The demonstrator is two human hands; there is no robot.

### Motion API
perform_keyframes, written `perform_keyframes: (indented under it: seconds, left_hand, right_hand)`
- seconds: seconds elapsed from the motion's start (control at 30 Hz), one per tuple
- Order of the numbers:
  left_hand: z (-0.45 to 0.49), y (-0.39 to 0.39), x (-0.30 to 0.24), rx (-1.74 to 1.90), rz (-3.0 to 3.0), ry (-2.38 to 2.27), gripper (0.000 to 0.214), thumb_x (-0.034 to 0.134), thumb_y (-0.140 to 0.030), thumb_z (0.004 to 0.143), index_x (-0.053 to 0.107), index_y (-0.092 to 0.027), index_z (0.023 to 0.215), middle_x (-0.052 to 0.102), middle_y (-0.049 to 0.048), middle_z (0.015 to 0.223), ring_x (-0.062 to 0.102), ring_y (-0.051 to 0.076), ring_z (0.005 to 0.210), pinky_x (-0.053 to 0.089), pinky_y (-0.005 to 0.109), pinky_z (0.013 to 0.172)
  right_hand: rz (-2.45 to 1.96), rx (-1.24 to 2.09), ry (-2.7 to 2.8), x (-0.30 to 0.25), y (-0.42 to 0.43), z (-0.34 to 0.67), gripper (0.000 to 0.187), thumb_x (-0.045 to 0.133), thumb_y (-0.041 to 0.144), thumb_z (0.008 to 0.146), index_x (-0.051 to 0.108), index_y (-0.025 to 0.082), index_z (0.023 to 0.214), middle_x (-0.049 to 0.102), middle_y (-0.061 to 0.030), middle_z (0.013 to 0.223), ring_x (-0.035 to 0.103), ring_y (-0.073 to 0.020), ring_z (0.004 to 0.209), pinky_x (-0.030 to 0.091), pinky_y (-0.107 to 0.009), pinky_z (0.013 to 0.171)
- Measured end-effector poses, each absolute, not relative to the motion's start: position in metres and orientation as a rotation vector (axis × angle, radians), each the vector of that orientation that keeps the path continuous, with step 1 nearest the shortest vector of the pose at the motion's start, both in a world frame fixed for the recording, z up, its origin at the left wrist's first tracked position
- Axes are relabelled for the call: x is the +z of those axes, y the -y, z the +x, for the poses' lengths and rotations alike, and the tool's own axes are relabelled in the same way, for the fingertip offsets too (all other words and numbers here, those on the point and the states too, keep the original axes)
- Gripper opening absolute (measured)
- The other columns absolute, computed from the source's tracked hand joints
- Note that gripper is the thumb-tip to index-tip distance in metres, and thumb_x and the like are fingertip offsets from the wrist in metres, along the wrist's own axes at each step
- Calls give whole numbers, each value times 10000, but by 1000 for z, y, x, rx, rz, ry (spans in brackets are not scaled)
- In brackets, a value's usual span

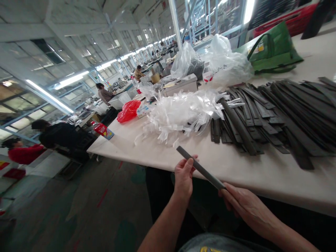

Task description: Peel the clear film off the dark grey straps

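Note:
A long, flat dark-grey strip [207, 174] slants between my two hands, over the near edge of the table. My left hand [184, 174] pinches it near its upper end, thumb on top. Lower down, my right hand [237, 197] grips the strip's other end, which is partly hidden by the fingers. Beyond my hands lies a large pile of similar dark strips [296, 122] on the right of the table. To its left sits a heap of thin, clear-white plastic pieces [181, 112].
The pale table [147, 155] holds a red plastic bag [128, 111], a red carton [103, 130], clear plastic bags [225, 59] and a green bag [278, 50]. A person in dark clothing [65, 136] and one in red [25, 154] are at the left. Blue metal framing rises behind.

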State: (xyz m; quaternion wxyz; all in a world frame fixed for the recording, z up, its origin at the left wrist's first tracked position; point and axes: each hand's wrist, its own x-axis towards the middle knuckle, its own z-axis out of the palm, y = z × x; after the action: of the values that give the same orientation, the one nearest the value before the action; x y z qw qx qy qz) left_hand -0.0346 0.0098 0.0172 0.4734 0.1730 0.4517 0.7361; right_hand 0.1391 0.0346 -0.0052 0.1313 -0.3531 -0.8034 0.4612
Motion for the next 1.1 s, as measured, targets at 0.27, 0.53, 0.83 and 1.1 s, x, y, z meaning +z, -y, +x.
perform_keyframes:
  seconds: [0.27,0.53,0.83,1.1]
  left_hand:
    - [-17,-4,15,1638,561,-1156,300,767,-355,708,744,-129,903,716,50,777,604,120,681,474,255,726]
    - [-17,-13,13,1696,455,-1134,236,754,-353,724,723,-133,802,718,50,782,602,109,654,470,229,655]
    - [-33,-27,31,1897,445,-1060,250,775,-342,700,727,-180,884,717,39,945,654,120,779,492,231,753]
    - [7,-3,-5,1499,486,-1276,381,790,-400,668,727,-160,957,741,51,874,668,139,756,526,223,718]
  right_hand:
    - [-943,1294,2289,-5,-42,139,442,250,529,974,527,218,825,579,-6,632,565,-160,562,434,-261,544]
    - [-972,1284,2268,-5,-40,136,450,233,510,976,531,210,820,584,-17,638,564,-162,550,433,-264,534]
    - [-943,1246,2284,-11,-40,139,432,249,480,991,497,205,768,570,-10,626,544,-151,549,396,-252,534]
    - [-1069,1195,2188,-5,-38,154,420,268,437,988,547,206,774,618,14,612,589,-128,560,451,-220,575]
